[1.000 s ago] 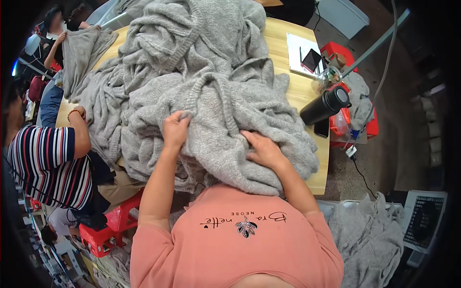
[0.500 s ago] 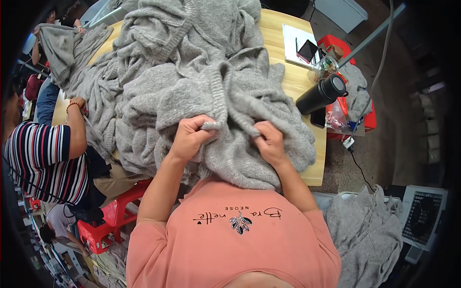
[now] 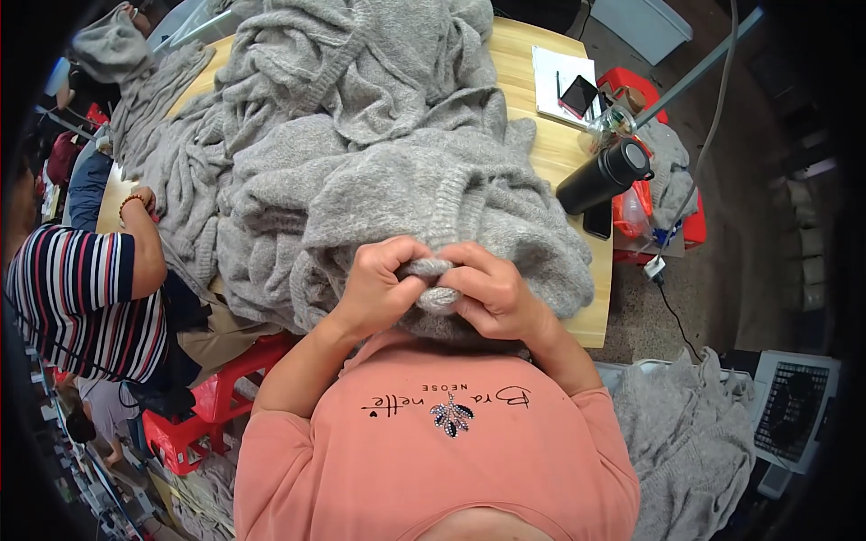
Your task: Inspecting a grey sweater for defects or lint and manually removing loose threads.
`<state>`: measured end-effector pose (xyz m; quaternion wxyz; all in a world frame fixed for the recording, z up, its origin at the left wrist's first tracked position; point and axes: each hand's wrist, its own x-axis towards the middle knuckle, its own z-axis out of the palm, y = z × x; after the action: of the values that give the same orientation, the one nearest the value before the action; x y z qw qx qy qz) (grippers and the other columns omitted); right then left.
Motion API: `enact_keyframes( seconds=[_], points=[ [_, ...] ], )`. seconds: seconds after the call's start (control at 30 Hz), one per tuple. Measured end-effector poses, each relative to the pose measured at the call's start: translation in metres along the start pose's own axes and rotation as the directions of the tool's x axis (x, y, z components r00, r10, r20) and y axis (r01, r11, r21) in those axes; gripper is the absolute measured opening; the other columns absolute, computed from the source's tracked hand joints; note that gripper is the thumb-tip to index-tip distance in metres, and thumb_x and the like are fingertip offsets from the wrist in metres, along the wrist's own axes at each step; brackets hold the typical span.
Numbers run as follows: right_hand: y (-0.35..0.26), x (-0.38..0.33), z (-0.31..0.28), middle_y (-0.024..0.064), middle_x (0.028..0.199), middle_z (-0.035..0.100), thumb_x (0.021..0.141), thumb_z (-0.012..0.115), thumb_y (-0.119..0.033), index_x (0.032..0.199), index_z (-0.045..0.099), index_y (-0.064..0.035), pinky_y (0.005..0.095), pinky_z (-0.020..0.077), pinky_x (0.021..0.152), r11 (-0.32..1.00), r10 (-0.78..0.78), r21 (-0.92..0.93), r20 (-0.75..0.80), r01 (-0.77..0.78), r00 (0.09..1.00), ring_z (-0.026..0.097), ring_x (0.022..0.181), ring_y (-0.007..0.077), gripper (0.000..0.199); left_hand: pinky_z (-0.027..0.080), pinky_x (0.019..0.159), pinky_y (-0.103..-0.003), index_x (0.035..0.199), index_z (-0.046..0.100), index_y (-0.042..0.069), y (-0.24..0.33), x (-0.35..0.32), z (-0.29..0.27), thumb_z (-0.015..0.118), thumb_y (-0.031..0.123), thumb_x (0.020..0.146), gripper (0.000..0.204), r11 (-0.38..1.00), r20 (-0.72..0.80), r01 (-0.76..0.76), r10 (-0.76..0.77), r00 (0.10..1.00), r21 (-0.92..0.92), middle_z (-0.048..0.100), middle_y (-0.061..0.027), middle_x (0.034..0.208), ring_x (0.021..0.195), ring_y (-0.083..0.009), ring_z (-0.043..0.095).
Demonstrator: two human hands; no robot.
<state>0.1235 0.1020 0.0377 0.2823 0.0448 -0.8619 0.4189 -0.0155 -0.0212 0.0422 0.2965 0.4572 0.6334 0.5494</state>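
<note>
A grey knitted garment [image 3: 388, 194] lies bunched at the table's near edge, close to my chest. My left hand [image 3: 383, 284] pinches a rolled fold of its knit between thumb and fingers. Right beside it, my right hand [image 3: 487, 288] grips the same fold from the other side. Between the two hands the fabric bulges in two small thick rolls. A ribbed band [image 3: 460, 203] of the garment runs away from my fingers. More grey knitwear [image 3: 307, 63] is heaped behind it, and where one piece ends and another begins I cannot tell.
On the wooden table [image 3: 519, 50] at right stand a black bottle [image 3: 603, 176], a glass jar [image 3: 612, 126], papers [image 3: 546, 77] and a phone [image 3: 577, 95]. A co-worker in a striped shirt [image 3: 86, 298] sits at left by red stools [image 3: 207, 406]. Grey knitwear [image 3: 690, 442] also lies at lower right.
My hands have come together from apart, gathering the knit into a fold between them. The ribbed band has shifted right. A co-worker at far left has lifted a grey garment higher.
</note>
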Motion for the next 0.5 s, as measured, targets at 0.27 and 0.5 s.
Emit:
enact_keyframes(
  seconds=[0.27, 0.5],
  points=[
    [0.014, -0.007, 0.012, 0.0146, 0.086, 0.057, 0.063, 0.060, 0.007, 0.089, 0.058, 0.0004, 0.0318, 0.0468, 0.068, 0.987, 0.106, 0.134, -0.134, -0.088, 0.985, 0.058, 0.078, 0.0277, 0.027, 0.036, 0.048, -0.022, 0.075, 0.059, -0.001, -0.022, 0.001, 0.007, 0.057, -0.001, 0.072, 0.004, 0.993, 0.075, 0.053, -0.045, 0.996, -0.103, 0.053, 0.0001, 0.061, 0.054, -0.0051, 0.045],
    [0.015, -0.012, -0.042, 0.0087, 0.089, 0.061, 0.080, 0.053, 0.003, 0.094, 0.058, 0.0028, 0.0287, 0.0463, 0.075, 0.887, 0.461, 0.444, -0.827, -0.128, 0.321, 0.057, 0.083, 0.0167, 0.015, 0.033, 0.046, -0.017, 0.074, 0.060, 0.000, -0.016, 0.006, 0.002, 0.059, 0.001, 0.077, 0.004, 0.879, -0.042, 0.184, -0.225, 0.973, -0.439, 0.054, 0.0038, 0.064, 0.056, -0.0001, 0.043]
  ],
)
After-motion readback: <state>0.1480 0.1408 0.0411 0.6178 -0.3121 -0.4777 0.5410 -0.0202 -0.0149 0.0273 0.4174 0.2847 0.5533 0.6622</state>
